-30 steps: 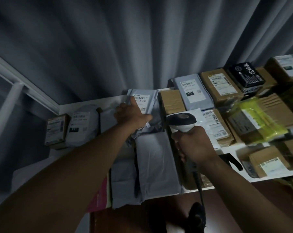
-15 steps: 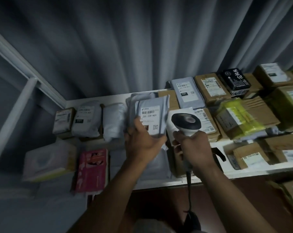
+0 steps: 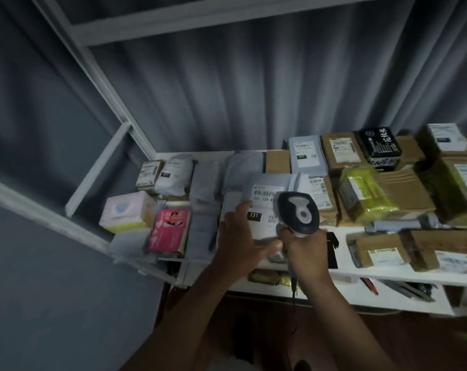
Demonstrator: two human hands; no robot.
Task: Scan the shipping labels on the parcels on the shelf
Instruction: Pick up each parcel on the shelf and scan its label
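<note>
Head view, dim light. White shelf point(image 3: 344, 274) against a grey pleated curtain point(image 3: 240, 97), packed with parcels.

Left hand point(image 3: 237, 245) holds a grey mailer parcel point(image 3: 264, 210) by its near left edge, thumb on top and fingers curled under it. The parcel is lifted just above the shelf's front middle, and its shipping label point(image 3: 263, 207) faces up, printed "231".

Right hand point(image 3: 304, 253) grips the handle of a barcode scanner point(image 3: 298, 212), fingers wrapped tight around it. The scanner head sits over the label's right edge, its cable hanging below the wrist.

Behind: another grey mailer point(image 3: 306, 156) with its label up, and a black box point(image 3: 381, 144). To the right, brown cartons, one under a yellow-green wrapped packet point(image 3: 366, 194). To the left, a pink box point(image 3: 169, 232), a pale box point(image 3: 126, 214) and a white bagged parcel point(image 3: 174, 172).
</note>
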